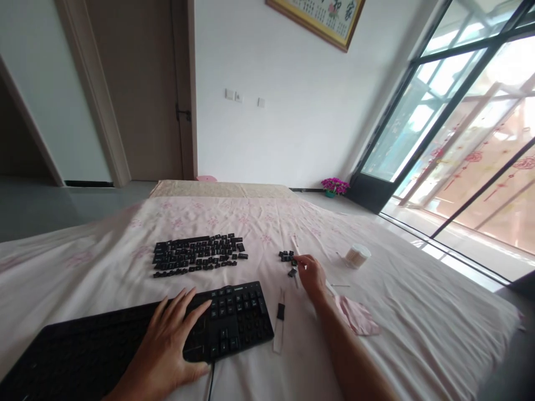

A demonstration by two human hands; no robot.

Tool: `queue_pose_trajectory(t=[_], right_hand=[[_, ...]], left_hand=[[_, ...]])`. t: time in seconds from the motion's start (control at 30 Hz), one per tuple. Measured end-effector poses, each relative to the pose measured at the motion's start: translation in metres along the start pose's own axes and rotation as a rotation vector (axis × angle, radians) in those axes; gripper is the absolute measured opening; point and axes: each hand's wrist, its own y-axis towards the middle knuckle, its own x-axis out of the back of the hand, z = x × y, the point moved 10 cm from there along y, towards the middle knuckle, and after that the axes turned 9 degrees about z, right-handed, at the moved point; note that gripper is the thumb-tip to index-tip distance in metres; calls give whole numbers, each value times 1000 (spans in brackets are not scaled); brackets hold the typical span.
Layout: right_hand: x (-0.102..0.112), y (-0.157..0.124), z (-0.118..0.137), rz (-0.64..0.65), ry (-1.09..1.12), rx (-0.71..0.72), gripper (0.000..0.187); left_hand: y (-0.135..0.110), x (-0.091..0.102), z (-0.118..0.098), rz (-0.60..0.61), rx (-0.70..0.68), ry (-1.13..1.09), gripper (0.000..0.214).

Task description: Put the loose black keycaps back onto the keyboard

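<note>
My left hand (173,334) lies with its fingers spread over a black keyboard (223,322), steadying nothing else. Most of the keyboard's left part is bare of keycaps, while its right part has many in place. My right hand (311,273) is stretched forward, thumb and fingers pinched at a black keycap beside a small cluster of keycaps (285,255). The fingers partly hide that keycap. Another loose keycap (292,273) lies just nearer to me. Farther left, many black keycaps (194,253) are laid out in rows on the cloth.
A clear tool with a black band (280,312) lies right of the keyboard. Near my right forearm are a pink cloth (357,315) and a thin stick (341,285). A white round container (358,255) stands farther right. Floral cloth (418,334) covers the table.
</note>
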Motion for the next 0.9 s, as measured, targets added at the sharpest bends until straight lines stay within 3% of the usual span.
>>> queue_pose_trajectory(t=[0.27,0.43,0.63,0.9], right_hand=[[-13,33,34,102,-96,24,25],[-9,54,29,121,-101,-20,27],[-7,54,10,155,-97,-44,30],[-18,58,38,257,-215,80,19]], left_hand=[[0,0,0,-43,-9,12,96],[-1,-1,1,-47,-19,19,95],[0,-4,2,-42,-17,9,97],[-1,-4,2,-28,-13,-1,95]])
